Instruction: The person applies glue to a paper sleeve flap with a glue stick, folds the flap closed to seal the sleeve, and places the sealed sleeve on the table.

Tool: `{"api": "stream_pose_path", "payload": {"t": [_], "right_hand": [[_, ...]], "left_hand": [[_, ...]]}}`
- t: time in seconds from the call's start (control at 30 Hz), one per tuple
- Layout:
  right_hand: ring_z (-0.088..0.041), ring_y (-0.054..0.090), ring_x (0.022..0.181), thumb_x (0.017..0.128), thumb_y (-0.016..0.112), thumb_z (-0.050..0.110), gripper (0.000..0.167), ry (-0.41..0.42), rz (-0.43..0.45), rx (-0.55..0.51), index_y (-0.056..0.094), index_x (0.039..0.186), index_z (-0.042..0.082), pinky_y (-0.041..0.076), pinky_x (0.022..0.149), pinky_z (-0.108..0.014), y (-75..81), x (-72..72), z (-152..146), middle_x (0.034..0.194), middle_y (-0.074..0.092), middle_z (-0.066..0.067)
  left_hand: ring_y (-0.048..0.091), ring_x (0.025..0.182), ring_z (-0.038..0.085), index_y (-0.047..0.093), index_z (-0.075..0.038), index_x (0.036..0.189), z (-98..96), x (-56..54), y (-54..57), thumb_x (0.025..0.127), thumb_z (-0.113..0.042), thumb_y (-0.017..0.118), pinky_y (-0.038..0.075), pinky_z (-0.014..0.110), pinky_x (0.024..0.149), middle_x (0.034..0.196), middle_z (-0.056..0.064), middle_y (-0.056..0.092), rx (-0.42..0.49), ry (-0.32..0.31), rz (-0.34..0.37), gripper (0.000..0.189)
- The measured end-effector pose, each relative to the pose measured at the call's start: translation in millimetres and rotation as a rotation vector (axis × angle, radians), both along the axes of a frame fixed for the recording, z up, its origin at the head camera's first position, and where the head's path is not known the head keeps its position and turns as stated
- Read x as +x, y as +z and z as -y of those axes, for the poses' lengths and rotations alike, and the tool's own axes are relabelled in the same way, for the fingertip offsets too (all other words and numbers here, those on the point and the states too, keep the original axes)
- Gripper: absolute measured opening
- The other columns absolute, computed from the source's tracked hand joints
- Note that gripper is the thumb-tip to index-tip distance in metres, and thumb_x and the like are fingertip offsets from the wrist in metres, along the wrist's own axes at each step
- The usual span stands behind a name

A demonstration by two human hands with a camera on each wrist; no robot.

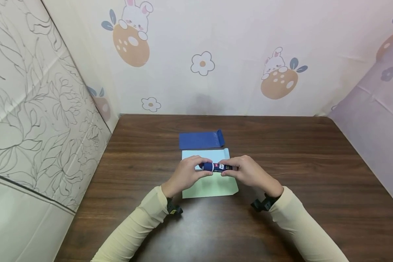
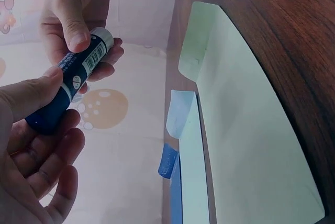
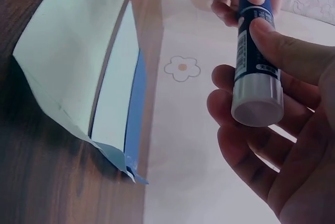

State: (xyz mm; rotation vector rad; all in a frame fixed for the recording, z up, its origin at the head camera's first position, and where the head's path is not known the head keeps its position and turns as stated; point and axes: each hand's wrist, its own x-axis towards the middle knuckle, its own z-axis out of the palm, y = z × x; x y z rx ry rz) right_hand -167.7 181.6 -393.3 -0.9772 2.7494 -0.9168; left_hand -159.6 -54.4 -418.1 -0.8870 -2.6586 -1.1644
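Note:
A dark blue glue stick [image 1: 217, 167] lies level between both hands, above the papers. My left hand [image 1: 190, 171] pinches its blue cap end, thumb on one side and fingers on the other. At the white base end, my right hand [image 1: 243, 170] grips the barrel, as the right wrist view shows with the round white bottom of the glue stick [image 3: 257, 101]. Below the hands lies a pale green paper piece [image 1: 209, 187] with a folded flap at its right end. Behind it are a light blue paper piece [image 1: 201, 153] and a dark blue one [image 1: 198, 141], each with a raised right flap.
The papers lie in a stack of rows on a dark wooden table [image 1: 134, 160]. A wall covering with rabbits and flowers [image 1: 235, 72] rises behind the table's far edge. A line-drawn floral panel [image 1: 46, 109] stands along the left side.

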Motion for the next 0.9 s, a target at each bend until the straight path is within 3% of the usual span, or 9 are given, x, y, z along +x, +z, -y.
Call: {"api": "stream_pose_path", "payload": {"t": [0.37,0.6,0.9], "right_hand": [[-0.004,0.052,0.064,0.088,0.072,0.025,0.029,0.016,-0.036,0.033,0.073,0.114,0.011,0.044,0.057,-0.02,-0.1,-0.7,0.8,0.096,0.075,0.0],[-0.006,0.058,0.071,0.082,0.078,0.021,0.035,-0.03,-0.163,0.065,0.073,0.114,0.008,0.047,0.062,-0.022,1.9,-1.2,0.8,0.099,0.075,-0.005],[-0.004,0.051,0.064,0.082,0.077,0.02,0.036,-0.058,-0.105,0.051,0.072,0.116,0.006,0.044,0.056,-0.02,3.4,-2.0,-4.4,0.096,0.075,-0.006]], "left_hand": [[0.062,0.083,0.01,0.073,-0.011,0.11,1.8,-1.6,2.3,0.084,-0.027,0.076,0.046,0.021,0.072,0.095,0.001,0.073,-0.023,-0.003,0.04,0.031],[0.054,0.074,0.009,0.074,-0.013,0.107,6.7,-5.9,0.2,0.088,-0.034,0.072,0.04,0.02,0.059,0.087,-0.002,0.07,0.03,0.031,0.212,0.029],[0.057,0.082,0.012,0.072,-0.011,0.113,8.3,-6.6,3.1,0.088,-0.032,0.073,0.044,0.024,0.066,0.092,0.0,0.071,0.062,0.03,0.292,0.032]]}}
